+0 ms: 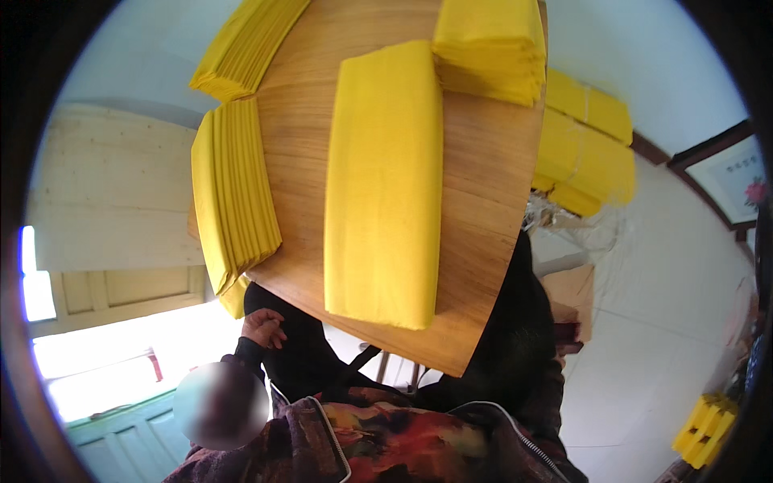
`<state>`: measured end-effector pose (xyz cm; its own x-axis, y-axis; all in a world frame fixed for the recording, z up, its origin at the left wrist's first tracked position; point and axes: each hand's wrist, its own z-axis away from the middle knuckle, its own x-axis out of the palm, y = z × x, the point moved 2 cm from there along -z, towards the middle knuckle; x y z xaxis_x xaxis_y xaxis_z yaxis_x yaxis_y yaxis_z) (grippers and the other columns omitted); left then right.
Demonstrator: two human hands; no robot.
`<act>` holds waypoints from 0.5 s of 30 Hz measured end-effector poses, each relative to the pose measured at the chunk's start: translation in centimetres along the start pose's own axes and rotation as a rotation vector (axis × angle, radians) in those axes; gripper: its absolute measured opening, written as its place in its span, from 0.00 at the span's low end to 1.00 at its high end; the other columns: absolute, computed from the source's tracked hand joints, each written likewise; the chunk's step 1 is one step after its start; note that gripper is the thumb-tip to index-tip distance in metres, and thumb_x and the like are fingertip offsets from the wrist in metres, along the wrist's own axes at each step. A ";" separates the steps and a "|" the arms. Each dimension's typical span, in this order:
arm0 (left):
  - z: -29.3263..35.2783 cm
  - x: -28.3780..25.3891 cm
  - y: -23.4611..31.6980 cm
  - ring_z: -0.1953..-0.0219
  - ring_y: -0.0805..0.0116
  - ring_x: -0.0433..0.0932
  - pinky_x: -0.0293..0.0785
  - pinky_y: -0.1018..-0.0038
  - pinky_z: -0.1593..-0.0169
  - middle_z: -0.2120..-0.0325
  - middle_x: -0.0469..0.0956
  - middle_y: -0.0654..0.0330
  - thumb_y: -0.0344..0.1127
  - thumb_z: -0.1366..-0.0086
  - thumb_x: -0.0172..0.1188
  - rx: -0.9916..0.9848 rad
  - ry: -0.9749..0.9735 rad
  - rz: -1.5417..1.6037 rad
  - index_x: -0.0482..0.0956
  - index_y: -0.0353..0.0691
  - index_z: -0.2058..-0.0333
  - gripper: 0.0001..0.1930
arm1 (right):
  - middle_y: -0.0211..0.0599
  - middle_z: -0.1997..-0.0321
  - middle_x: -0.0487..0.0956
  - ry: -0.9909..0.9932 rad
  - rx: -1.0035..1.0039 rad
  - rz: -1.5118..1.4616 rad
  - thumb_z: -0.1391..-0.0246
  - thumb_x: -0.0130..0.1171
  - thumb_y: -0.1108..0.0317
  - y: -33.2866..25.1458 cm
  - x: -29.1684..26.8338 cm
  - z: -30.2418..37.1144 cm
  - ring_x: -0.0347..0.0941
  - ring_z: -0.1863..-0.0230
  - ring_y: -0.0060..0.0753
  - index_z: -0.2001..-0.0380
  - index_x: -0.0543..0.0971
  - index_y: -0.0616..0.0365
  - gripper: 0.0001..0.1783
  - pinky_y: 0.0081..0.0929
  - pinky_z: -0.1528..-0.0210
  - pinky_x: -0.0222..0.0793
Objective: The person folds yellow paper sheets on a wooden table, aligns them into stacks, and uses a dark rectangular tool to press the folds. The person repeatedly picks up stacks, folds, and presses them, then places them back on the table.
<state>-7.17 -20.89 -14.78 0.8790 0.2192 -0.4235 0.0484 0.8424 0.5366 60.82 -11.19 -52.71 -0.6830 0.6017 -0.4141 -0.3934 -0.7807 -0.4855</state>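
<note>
My left hand (pixel 264 328) is by my left thigh, below the table's near left corner. Its fingers are loosely bent and a little apart, with nothing visible in them. A long folded stack of yellow cloth (pixel 382 189) lies nearest me on the wooden table (pixel 483 185). Close to my left hand, another stack of pleated yellow cloth (pixel 235 193) lies along the left edge, and a yellow piece (pixel 233 299) hangs below it. My right sleeve (pixel 549 402) shows beside my body, but the right hand is out of sight.
More folded yellow stacks lie at the table's far left (pixel 248 48) and far right (pixel 491 48). Beyond the right edge are tied yellow bundles (pixel 584 149) with clear plastic wrap (pixel 600 233). A yellow bundle (pixel 704 431) stands at lower right. A framed picture (pixel 725 173) is at right.
</note>
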 end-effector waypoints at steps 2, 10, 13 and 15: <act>0.6 0.4 0.2 0.89 0.72 0.73 0.64 0.81 0.86 0.83 0.77 0.56 0.31 0.42 0.51 0.056 -0.017 0.053 0.73 0.38 0.67 0.06 | 0.34 0.64 0.79 -0.009 0.045 -0.189 0.42 0.47 0.51 -1.9 -3.9 0.3 0.74 0.74 0.34 0.59 0.72 0.50 0.17 0.32 0.84 0.61; 5.4 6.4 7.3 0.79 0.72 0.75 0.71 0.80 0.72 0.81 0.75 0.59 0.28 0.43 0.56 0.515 -0.434 0.179 0.73 0.36 0.72 0.03 | 0.30 0.63 0.78 -0.762 -0.406 -0.540 0.42 0.49 0.52 -23.3 -6.2 19.1 0.73 0.66 0.27 0.56 0.74 0.53 0.19 0.29 0.64 0.70; 6.5 8.2 11.6 0.72 0.65 0.77 0.72 0.76 0.67 0.76 0.76 0.56 0.28 0.44 0.57 1.011 -0.083 -0.043 0.74 0.33 0.65 0.08 | 0.34 0.54 0.76 -1.028 -0.615 -0.469 0.41 0.47 0.57 -28.5 -1.0 32.4 0.74 0.58 0.29 0.49 0.70 0.58 0.21 0.29 0.55 0.70; 6.3 9.4 14.1 0.60 0.55 0.75 0.71 0.70 0.57 0.64 0.74 0.49 0.30 0.44 0.58 1.268 0.128 -0.012 0.71 0.32 0.57 0.16 | 0.35 0.55 0.76 -1.154 -0.692 -0.295 0.41 0.45 0.60 -30.4 2.9 40.9 0.73 0.58 0.29 0.49 0.70 0.59 0.20 0.26 0.56 0.70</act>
<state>4.72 -10.05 -6.64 0.8268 0.3203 -0.4624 0.5358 -0.1981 0.8208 45.66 7.35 -7.68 -0.8809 -0.0162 0.4730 -0.4604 -0.2026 -0.8643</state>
